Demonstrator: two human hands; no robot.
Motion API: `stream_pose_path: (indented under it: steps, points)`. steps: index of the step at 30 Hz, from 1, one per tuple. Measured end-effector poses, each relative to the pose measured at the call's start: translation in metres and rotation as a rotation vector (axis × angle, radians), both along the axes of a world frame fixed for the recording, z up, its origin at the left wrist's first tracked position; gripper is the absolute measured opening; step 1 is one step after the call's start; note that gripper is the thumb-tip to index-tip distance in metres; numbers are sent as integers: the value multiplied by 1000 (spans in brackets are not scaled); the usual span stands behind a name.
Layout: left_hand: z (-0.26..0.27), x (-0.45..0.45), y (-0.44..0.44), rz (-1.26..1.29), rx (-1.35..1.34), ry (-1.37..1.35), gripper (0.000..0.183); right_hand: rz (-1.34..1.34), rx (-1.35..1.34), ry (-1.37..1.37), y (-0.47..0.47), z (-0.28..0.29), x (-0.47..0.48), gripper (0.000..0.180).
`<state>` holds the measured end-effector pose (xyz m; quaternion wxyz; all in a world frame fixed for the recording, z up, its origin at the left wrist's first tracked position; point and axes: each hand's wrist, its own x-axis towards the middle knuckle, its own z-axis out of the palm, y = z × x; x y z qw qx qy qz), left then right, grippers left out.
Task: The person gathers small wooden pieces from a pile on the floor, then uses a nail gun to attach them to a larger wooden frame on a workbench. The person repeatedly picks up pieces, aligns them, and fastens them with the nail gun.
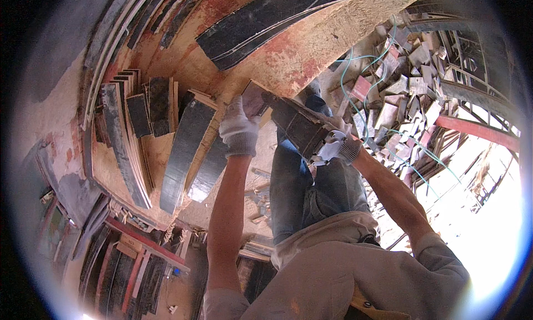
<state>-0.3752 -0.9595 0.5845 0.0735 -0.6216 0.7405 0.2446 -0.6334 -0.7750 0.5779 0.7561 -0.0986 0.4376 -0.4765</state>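
Note:
My left hand (238, 126), in a white knit glove, grips a small brown board (255, 98) at the edge of the workbench. My right hand (349, 143), also gloved, is closed around a silver metal tool (331, 147) whose exact kind I cannot make out. Between both hands lies a dark plywood piece (297, 126), slanting down towards the right; the tool sits against its near end. Part of the right hand's fingers is hidden behind the tool and the piece.
Curved black-faced plywood panels (187, 149) and stacked strips (125, 145) stand on the wooden workbench (300, 53) to the left. A larger dark panel (258, 24) lies at the far side. Wood offcuts (399, 95) and a green cord (343, 76) cover the ground at right.

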Motion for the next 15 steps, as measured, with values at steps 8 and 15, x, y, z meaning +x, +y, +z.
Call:
stream_pose_path:
  steps: [8, 15]
  points:
    - [-4, 0, 0, 0, -37, 13, 82, -73, 153, -59, 1, -32, 14, 43]
    - [-12, 1, 1, 5, -69, 64, 85, -5, 203, -108, 23, -65, 2, 62]
